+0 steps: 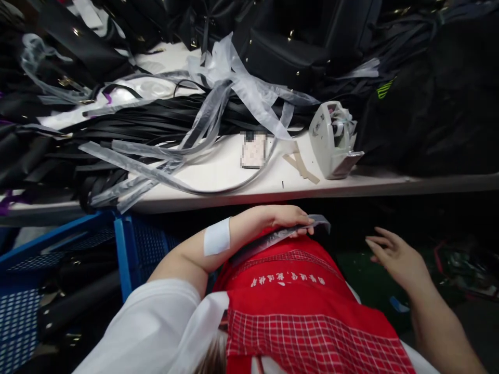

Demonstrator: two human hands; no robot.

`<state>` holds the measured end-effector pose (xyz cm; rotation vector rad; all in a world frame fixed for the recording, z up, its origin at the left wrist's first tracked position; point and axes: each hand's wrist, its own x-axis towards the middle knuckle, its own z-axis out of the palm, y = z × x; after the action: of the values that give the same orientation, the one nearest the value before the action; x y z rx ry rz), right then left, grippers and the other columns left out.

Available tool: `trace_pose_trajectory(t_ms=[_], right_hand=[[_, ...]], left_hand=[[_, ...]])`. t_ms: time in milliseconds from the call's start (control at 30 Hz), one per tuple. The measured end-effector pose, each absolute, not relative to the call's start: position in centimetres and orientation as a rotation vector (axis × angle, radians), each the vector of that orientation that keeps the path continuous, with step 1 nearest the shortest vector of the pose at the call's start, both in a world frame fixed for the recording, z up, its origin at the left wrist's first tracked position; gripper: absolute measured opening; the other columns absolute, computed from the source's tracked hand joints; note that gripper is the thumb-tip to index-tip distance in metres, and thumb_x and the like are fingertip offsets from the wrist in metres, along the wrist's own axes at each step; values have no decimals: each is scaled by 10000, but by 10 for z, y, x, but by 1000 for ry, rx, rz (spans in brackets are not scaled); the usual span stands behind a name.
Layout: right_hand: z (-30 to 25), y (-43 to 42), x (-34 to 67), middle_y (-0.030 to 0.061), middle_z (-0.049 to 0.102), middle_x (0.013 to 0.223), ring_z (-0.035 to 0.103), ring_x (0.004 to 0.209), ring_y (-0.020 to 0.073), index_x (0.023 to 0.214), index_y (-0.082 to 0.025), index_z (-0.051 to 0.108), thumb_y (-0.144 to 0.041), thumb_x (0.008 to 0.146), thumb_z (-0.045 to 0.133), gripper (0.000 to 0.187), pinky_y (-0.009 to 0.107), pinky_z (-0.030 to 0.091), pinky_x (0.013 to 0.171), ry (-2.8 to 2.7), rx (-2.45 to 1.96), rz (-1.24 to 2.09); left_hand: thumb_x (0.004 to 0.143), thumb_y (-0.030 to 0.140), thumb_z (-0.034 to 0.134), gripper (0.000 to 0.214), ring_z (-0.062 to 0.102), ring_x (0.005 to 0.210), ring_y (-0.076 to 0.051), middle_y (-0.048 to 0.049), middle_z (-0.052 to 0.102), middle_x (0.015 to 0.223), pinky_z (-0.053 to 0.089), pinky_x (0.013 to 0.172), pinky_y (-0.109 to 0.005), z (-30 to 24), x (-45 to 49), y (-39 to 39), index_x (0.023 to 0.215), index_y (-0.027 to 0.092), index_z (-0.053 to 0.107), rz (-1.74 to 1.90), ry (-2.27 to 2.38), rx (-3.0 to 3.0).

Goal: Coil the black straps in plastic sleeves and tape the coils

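Observation:
My left hand (286, 218) lies over my red apron (304, 291), just below the table edge, with its fingers curled on a clear plastic strip (280, 236) that runs across my lap. A white bandage (217, 236) wraps that forearm. My right hand (393, 252) hovers to the right of the apron, empty, with its fingers spread. Neither hand touches the table.
On the white table (234, 171) lie black straps (156, 122) tangled with clear plastic strips (234, 88), a white tape dispenser (333, 137) and brown tape pieces (302, 167). Black bags (288, 49) pile up behind. A blue crate (120, 249) holding dark items stands at my left.

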<state>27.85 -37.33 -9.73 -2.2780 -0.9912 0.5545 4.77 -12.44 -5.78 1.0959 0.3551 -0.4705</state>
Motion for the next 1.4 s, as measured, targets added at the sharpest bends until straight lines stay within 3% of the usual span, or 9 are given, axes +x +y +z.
trace_pose_trajectory(t_ms=[67,133,267,367,533,767,1000,1200,1400], right_hand=[[-85,-335,255,159,625,1265,669,1002,300,1302,-182,541,-541,818,584,605,444,546,851,-1287,-2130,534],[-74,-297,238,141,585,1325,588,1157,296,1316,-183,533,-504,893,489,534,439,478,965,-1532,-1921,690],[-68,-253,236,71,740,901,686,781,224,1127,-179,658,-490,924,463,420,313,532,696,-1664,-1760,1244],[-74,-254,263,43,741,816,672,717,216,924,-206,726,-539,827,617,364,295,514,656,-1563,-1888,1205],[-85,-279,308,28,714,710,651,674,217,721,-220,727,-661,733,658,447,300,494,607,-1348,-2032,1058],[-68,-281,324,11,700,666,622,640,176,701,-193,731,-648,731,672,460,272,443,597,-1296,-2060,1008],[-42,-273,345,-37,662,605,566,597,103,684,-151,739,-579,745,675,437,212,364,575,-1440,-2076,929],[-33,-259,338,-18,656,626,546,595,101,701,-148,735,-548,750,686,405,214,349,569,-1485,-2017,985],[-23,-250,341,1,697,853,593,747,149,992,-165,716,-484,663,785,463,210,402,649,-1716,-1806,1100]], left_hand=[[931,270,450,252,488,462,-76,31,524,560,406,474,-202,-64,69,-132,784,128,598,-573,312,1142],[928,222,423,254,520,477,-83,27,544,558,453,506,-210,-69,90,-137,753,137,587,-652,272,1198],[920,234,422,259,620,590,-136,-3,633,613,532,637,-282,-76,106,-123,759,144,604,-748,150,1202],[888,308,512,244,629,657,-160,-6,654,640,529,712,-311,-77,85,-95,761,140,635,-800,137,1188],[839,434,595,269,562,577,-129,15,612,637,485,609,-270,-73,33,-61,796,169,604,-928,269,1111],[865,581,532,411,401,482,-64,58,460,627,357,491,-209,-64,26,-72,778,186,459,-856,308,1143],[829,620,569,450,319,509,-56,79,376,626,269,453,-162,-57,29,-77,893,188,460,-750,459,1204],[821,590,601,448,219,425,-37,91,334,505,143,391,-167,-62,13,-78,742,166,477,-676,577,1137],[819,489,654,418,221,318,-22,95,278,402,147,321,-155,-32,-13,-73,645,113,595,-555,455,830]])
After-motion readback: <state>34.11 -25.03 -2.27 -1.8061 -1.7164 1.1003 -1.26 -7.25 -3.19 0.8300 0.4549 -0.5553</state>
